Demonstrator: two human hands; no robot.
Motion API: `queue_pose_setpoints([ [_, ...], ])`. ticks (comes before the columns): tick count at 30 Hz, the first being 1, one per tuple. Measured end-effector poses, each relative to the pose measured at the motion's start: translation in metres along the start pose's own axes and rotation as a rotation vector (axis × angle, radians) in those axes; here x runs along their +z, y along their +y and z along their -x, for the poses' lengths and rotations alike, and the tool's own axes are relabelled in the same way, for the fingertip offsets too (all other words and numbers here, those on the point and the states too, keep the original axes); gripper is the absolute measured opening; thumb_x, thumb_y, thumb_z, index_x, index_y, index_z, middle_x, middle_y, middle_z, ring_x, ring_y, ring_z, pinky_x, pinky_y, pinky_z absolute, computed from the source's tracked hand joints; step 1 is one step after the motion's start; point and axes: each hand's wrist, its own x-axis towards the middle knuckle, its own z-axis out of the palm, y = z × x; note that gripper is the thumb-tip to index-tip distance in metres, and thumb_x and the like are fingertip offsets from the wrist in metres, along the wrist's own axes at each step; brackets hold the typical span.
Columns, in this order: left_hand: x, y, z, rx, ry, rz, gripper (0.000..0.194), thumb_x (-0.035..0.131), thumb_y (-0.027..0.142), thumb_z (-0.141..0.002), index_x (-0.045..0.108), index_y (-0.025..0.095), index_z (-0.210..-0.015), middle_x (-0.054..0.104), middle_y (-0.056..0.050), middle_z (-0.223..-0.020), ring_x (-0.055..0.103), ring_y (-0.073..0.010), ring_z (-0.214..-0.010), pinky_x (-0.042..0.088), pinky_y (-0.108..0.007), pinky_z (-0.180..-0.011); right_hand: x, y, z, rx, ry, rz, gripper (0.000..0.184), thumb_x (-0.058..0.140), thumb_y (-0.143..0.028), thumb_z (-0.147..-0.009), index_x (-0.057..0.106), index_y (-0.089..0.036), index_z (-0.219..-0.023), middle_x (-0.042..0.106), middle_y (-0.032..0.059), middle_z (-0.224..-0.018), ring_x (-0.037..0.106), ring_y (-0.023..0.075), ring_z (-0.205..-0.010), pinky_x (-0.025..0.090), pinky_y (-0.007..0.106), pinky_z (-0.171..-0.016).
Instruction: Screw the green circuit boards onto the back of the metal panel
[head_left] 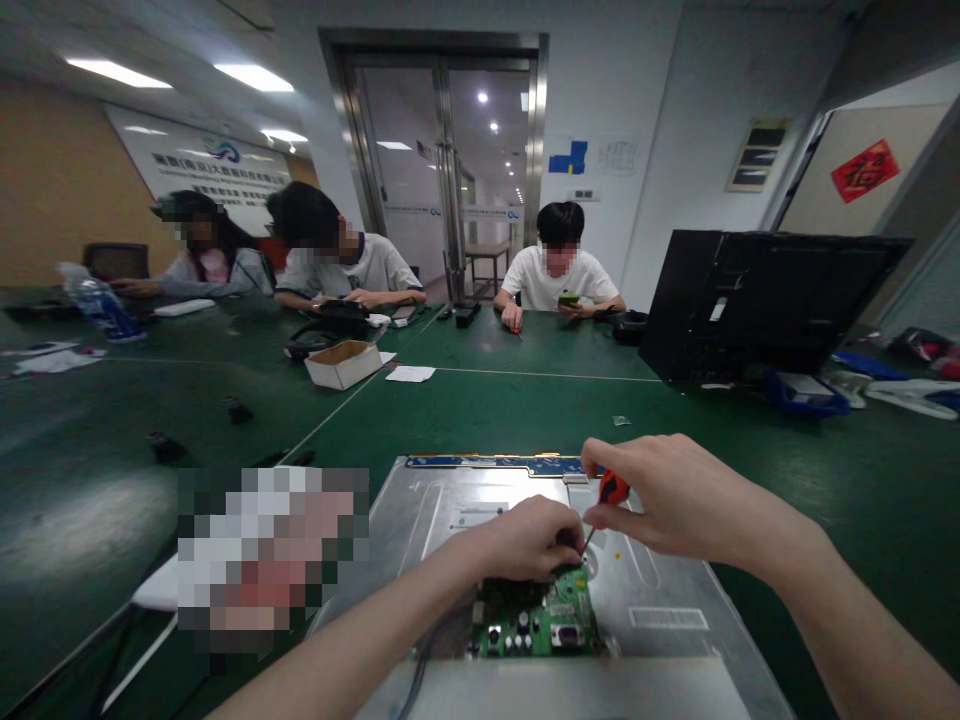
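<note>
My right hand (652, 500) is closed around the red-and-black handle of a screwdriver (613, 488). The thin shaft slants down to the upper right corner of a green circuit board (536, 620). Beside the tip, my left hand (532, 540) has its fingers pinched together and covers the board's upper edge; what they hold, if anything, is hidden. Under the board lies a large silver metal panel (667, 640), with a narrow blue circuit strip (480, 463) along its far edge. A dark cable (420, 675) runs down at the board's left.
A blurred-out object (274, 555) lies left of the panel. Farther off on the green table (510, 405) are an open white box (343, 365), a bottle (101, 300) and a black monitor (765, 305). Across it sit three people, one holding a phone (568, 299).
</note>
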Motion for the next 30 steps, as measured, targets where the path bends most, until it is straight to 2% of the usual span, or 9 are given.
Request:
queue_pose_setpoints([
  [3,0.0003,0.0003,0.0002,-0.004,0.005,-0.011,0.011,0.068,0.011,-0.083,0.069,0.018,-0.092,0.072,-0.002,-0.084,0.065,-0.0183,-0.079,0.045,-0.025,-0.069,0.0014,0.0019,-0.0016,0.015,-0.008,0.040,0.013,0.062,-0.038,-0.091,0.059,-0.025,-0.094,0.071,0.0000,-0.077,0.066,0.0210,-0.068,0.026,0.027,-0.054],
  [6,0.0005,-0.0009,0.0000,-0.007,0.003,-0.022,0.006,0.069,0.014,-0.083,0.070,0.019,-0.087,0.072,-0.002,-0.083,0.065,-0.0186,-0.079,0.044,-0.025,-0.069,0.0009,0.0010,-0.0014,0.016,-0.005,0.038,0.007,0.061,-0.029,-0.089,0.057,-0.024,-0.093,0.070,-0.0007,-0.076,0.065,0.0205,-0.067,0.025,0.027,-0.053],
  [9,-0.0002,-0.0011,0.0000,-0.004,-0.002,-0.024,0.008,0.068,0.013,-0.083,0.070,0.019,-0.087,0.072,-0.001,-0.084,0.065,-0.0184,-0.079,0.044,-0.026,-0.071,-0.0005,-0.0012,0.0005,-0.002,0.000,-0.002,0.013,0.062,-0.021,-0.084,0.053,-0.024,-0.094,0.069,-0.0016,-0.079,0.064,0.0194,-0.066,0.027,0.027,-0.054],
  [14,-0.0015,0.0002,0.0009,0.012,-0.004,-0.018,0.017,0.066,0.009,-0.082,0.070,0.018,-0.096,0.073,-0.002,-0.088,0.066,-0.0184,-0.081,0.045,-0.025,-0.072,0.0019,0.0015,0.0009,-0.008,0.003,-0.003,0.015,0.064,-0.035,-0.088,0.055,-0.025,-0.095,0.071,-0.0005,-0.083,0.065,0.0207,-0.070,0.028,0.027,-0.055],
  [16,-0.0013,-0.0004,0.0010,0.014,-0.003,-0.019,0.015,0.067,0.009,-0.082,0.070,0.018,-0.094,0.073,-0.003,-0.088,0.066,-0.0187,-0.082,0.045,-0.025,-0.072,0.0028,0.0029,0.0001,-0.003,-0.006,0.024,0.013,0.061,-0.037,-0.091,0.057,-0.025,-0.093,0.071,-0.0001,-0.079,0.065,0.0206,-0.068,0.026,0.028,-0.054],
  [19,-0.0007,-0.0021,0.0004,0.011,-0.007,-0.022,0.010,0.067,0.011,-0.082,0.070,0.018,-0.088,0.073,-0.002,-0.086,0.066,-0.0186,-0.080,0.045,-0.025,-0.071,0.0016,0.0017,0.0001,0.004,-0.002,0.033,0.005,0.058,-0.028,-0.090,0.056,-0.024,-0.092,0.070,-0.0003,-0.076,0.064,0.0195,-0.065,0.025,0.028,-0.053],
  [23,-0.0010,-0.0022,0.0001,0.010,-0.007,-0.017,0.012,0.066,0.009,-0.082,0.070,0.019,-0.087,0.072,-0.001,-0.084,0.065,-0.0178,-0.078,0.045,-0.025,-0.070,-0.0019,-0.0025,0.0022,-0.018,0.004,-0.010,0.014,0.060,-0.019,-0.084,0.054,-0.023,-0.095,0.070,0.0001,-0.082,0.064,0.0181,-0.068,0.029,0.027,-0.055],
  [26,-0.0021,-0.0001,0.0007,0.012,-0.003,-0.010,0.014,0.067,0.007,-0.081,0.069,0.018,-0.089,0.071,-0.001,-0.084,0.064,-0.0174,-0.078,0.044,-0.024,-0.068,-0.0022,-0.0022,0.0021,-0.021,-0.009,-0.007,0.011,0.062,-0.026,-0.087,0.056,-0.023,-0.096,0.072,0.0008,-0.086,0.066,0.0198,-0.073,0.030,0.027,-0.056],
  [30,-0.0022,0.0007,0.0011,0.009,-0.006,0.002,0.015,0.067,0.006,-0.081,0.069,0.018,-0.092,0.071,-0.002,-0.085,0.064,-0.0176,-0.079,0.044,-0.024,-0.070,-0.0002,0.0005,-0.0012,0.017,-0.032,0.043,0.013,0.059,-0.038,-0.093,0.059,-0.025,-0.092,0.072,0.0007,-0.079,0.066,0.0213,-0.070,0.027,0.027,-0.055],
])
